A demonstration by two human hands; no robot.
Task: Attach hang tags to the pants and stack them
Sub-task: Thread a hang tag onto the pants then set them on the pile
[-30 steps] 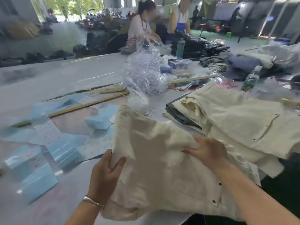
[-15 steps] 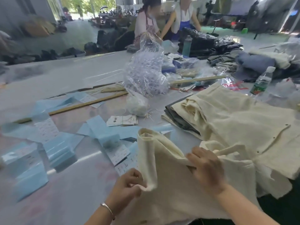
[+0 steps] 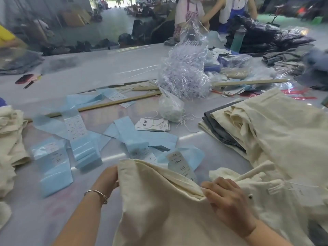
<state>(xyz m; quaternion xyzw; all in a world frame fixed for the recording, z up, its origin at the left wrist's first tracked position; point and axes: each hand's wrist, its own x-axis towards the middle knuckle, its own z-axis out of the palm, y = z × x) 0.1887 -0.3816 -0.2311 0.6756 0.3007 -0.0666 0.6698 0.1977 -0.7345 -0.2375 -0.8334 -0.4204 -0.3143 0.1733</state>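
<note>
A cream pair of pants (image 3: pixel 159 210) lies in front of me at the table's near edge. My left hand (image 3: pixel 108 178) grips its upper left corner. My right hand (image 3: pixel 229 201) pinches the folded top edge further right. A small stack of white hang tags (image 3: pixel 152 124) with strings sits on the table beyond. To the right lies a pile of cream and grey pants (image 3: pixel 266 126). A clear bag of white tag strings (image 3: pixel 171 107) rests near the tags.
Blue label strips and sticker packs (image 3: pixel 53 162) are scattered on the left. A big clear bag of plastic fasteners (image 3: pixel 184 73) stands mid-table, with long wooden sticks (image 3: pixel 113 103) beside it. More cream cloth (image 3: pixel 10 139) lies at the far left. Two people work at the far side.
The pants have been pulled toward me and folded over, uncovering the blue labels and hang tags. My hands moved apart along the top edge. The camera swung left.
</note>
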